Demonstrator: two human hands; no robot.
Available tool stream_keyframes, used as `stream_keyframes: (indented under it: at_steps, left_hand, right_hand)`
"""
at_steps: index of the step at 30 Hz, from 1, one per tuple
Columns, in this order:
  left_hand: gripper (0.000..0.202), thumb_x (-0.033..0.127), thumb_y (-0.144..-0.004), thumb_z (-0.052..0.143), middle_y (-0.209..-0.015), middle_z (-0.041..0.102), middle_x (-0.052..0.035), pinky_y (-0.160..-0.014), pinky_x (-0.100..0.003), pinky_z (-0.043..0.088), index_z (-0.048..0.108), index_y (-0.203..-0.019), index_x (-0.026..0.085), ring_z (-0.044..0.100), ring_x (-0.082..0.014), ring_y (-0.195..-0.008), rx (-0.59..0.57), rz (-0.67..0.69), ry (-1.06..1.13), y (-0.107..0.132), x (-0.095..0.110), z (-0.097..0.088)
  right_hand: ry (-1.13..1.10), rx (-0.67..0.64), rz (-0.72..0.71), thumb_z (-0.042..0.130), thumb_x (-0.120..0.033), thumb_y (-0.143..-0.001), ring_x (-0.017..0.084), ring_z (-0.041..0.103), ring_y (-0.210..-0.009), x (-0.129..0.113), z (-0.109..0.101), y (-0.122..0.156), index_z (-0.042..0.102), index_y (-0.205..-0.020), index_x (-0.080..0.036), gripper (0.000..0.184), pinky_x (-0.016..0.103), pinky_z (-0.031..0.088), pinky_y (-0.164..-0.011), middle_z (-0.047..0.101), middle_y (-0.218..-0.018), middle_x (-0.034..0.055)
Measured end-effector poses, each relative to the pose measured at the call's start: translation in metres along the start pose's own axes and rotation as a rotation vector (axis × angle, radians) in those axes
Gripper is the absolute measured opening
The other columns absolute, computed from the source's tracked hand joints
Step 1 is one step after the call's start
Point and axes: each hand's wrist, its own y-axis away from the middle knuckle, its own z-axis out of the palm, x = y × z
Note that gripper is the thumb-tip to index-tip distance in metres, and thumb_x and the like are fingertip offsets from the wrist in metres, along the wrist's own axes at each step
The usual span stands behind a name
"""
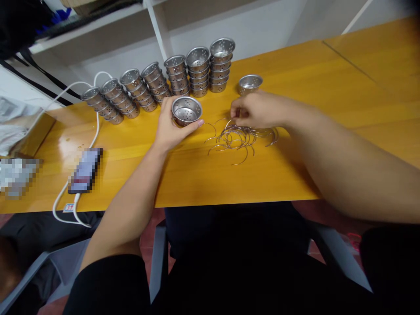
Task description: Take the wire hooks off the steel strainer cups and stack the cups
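Observation:
My left hand (172,124) is wrapped round a small perforated metal cup (187,111), its mouth tipped up toward me. Over a loose pile of curved metal wires (238,139) is my right hand (251,109), its thumb and fingers pinched together. A thin wire seems to run down from those fingertips into the pile, though the tips are partly hidden. Just behind the right hand stands a single perforated cup (250,83), its lower part covered by the hand.
Several stacks of perforated cups (198,72) line the table's back edge. At left lie a phone (85,170) with a white cable (97,131), a cardboard box (36,135) and a plastic bag (19,175). A white shelf (229,30) rises behind. Another person's leg shows at lower left.

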Motion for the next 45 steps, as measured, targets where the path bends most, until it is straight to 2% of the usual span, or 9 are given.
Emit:
stream_keyframes:
  at_steps: [6,11,14,19,25,32,36,40,45]
  left_hand:
    - [0.107,0.111,-0.076,0.104,-0.15,0.078,-0.0109,-0.152,-0.085,0.054,0.081,-0.152,0.038,0.076,-0.05,-0.162,0.011,0.033,-0.006,0.001,0.002,0.001]
    - [0.111,0.113,-0.076,0.102,-0.165,0.076,-0.0127,-0.156,-0.084,0.051,0.079,-0.156,0.04,0.071,-0.0512,-0.171,-0.027,0.048,0.007,0.001,0.006,0.002]
    - [0.115,0.115,-0.074,0.102,-0.18,0.073,-0.0138,-0.159,-0.082,0.048,0.078,-0.158,0.039,0.067,-0.052,-0.179,-0.088,0.062,0.019,0.003,0.015,0.003]
    - [0.116,0.111,-0.075,0.104,-0.178,0.077,-0.0151,-0.157,-0.082,0.054,0.079,-0.161,0.037,0.07,-0.052,-0.179,-0.192,0.097,0.046,0.006,0.033,0.007]
    - [0.108,0.1,-0.071,0.116,-0.158,0.085,-0.0128,-0.153,-0.083,0.057,0.083,-0.15,0.035,0.079,-0.0512,-0.166,-0.228,0.09,0.039,0.005,0.036,0.009]
    - [0.1,0.086,-0.068,0.125,-0.155,0.088,-0.0112,-0.151,-0.081,0.06,0.084,-0.143,0.035,0.081,-0.0509,-0.161,-0.28,0.035,0.067,0.002,0.059,0.011]
    - [0.096,0.081,-0.067,0.127,-0.155,0.088,-0.0114,-0.153,-0.081,0.058,0.084,-0.139,0.033,0.08,-0.0529,-0.163,-0.324,0.011,0.073,0.003,0.068,0.012]
    - [0.1,0.081,-0.072,0.124,-0.165,0.083,-0.0129,-0.157,-0.084,0.055,0.08,-0.148,0.034,0.075,-0.0551,-0.171,-0.291,0.044,0.058,0.004,0.057,0.017]
    - [0.115,0.086,-0.081,0.117,-0.173,0.076,-0.0144,-0.156,-0.083,0.056,0.064,-0.171,0.037,0.072,-0.0552,-0.175,-0.131,-0.006,0.031,0.006,0.034,0.02]
  right_hand:
    - [-0.273,0.218,-0.052,0.087,-0.041,-0.108,0.036,0.079,-0.098,-0.003,0.002,0.005,0.085,-0.123,-0.03,0.019,0.055,0.07,-0.1,0.089,-0.109,0.0124]
    - [-0.415,0.354,-0.097,0.083,-0.047,-0.11,0.039,0.079,-0.102,-0.012,0.008,0.004,0.078,-0.114,-0.029,0.02,0.06,0.068,-0.1,0.087,-0.113,0.0203]
    - [-0.475,0.468,-0.022,0.076,-0.073,-0.12,0.044,0.081,-0.118,-0.021,0.015,-0.001,0.083,-0.13,-0.032,0.043,0.063,0.07,-0.108,0.092,-0.131,0.0203]
    - [-0.563,0.428,0.045,0.065,-0.105,-0.115,0.046,0.085,-0.12,-0.039,0.022,-0.008,0.085,-0.151,-0.036,0.081,0.065,0.075,-0.102,0.093,-0.13,0.018]
    - [-0.548,0.378,0.033,0.064,-0.1,-0.119,0.044,0.086,-0.118,-0.041,0.022,-0.009,0.083,-0.16,-0.036,0.078,0.065,0.076,-0.105,0.092,-0.122,0.0171]
    - [-0.296,0.318,-0.025,0.067,-0.081,-0.126,0.05,0.081,-0.139,-0.046,0.022,0.0,0.09,-0.161,-0.041,0.058,0.068,0.07,-0.118,0.088,-0.148,0.0174]
    - [-0.257,0.305,-0.112,0.064,-0.073,-0.129,0.052,0.076,-0.149,-0.055,0.021,0.003,0.093,-0.161,-0.042,0.053,0.07,0.065,-0.124,0.087,-0.149,0.0166]
    - [-0.211,0.315,-0.087,0.067,-0.073,-0.127,0.053,0.075,-0.15,-0.048,0.021,-0.001,0.092,-0.166,-0.043,0.055,0.071,0.064,-0.126,0.087,-0.145,0.0163]
    - [-0.224,0.381,0.019,0.057,-0.071,-0.131,0.048,0.078,-0.138,-0.018,0.024,-0.009,0.093,-0.156,-0.033,0.058,0.063,0.065,-0.12,0.09,-0.147,0.019]
